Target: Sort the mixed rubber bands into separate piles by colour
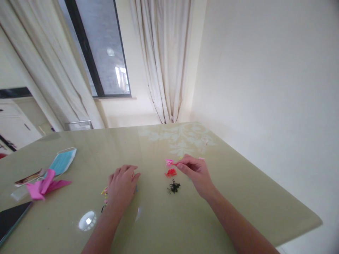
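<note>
My right hand [194,173] pinches a thin red rubber band [173,163] between thumb and fingertips, just above the table. Beside it lie small piles of bands sorted by colour: pink bands [168,162], red bands [171,172] and black bands [174,186]. A bit of yellow shows behind the right hand. My left hand [122,185] rests low over a mixed group of colourful bands [105,191], its fingers loosely curved and the thumb apart. Most of that group is hidden under the palm; yellow, pink, black and blue bits peek out at its sides.
On the left of the glossy table [148,225] lie a blue face mask [62,161], a folded pink paper shape [43,185], a narrow brown-and-white packet [29,177] and a dark phone or tablet [13,218]. A white wall [265,88] borders the right side.
</note>
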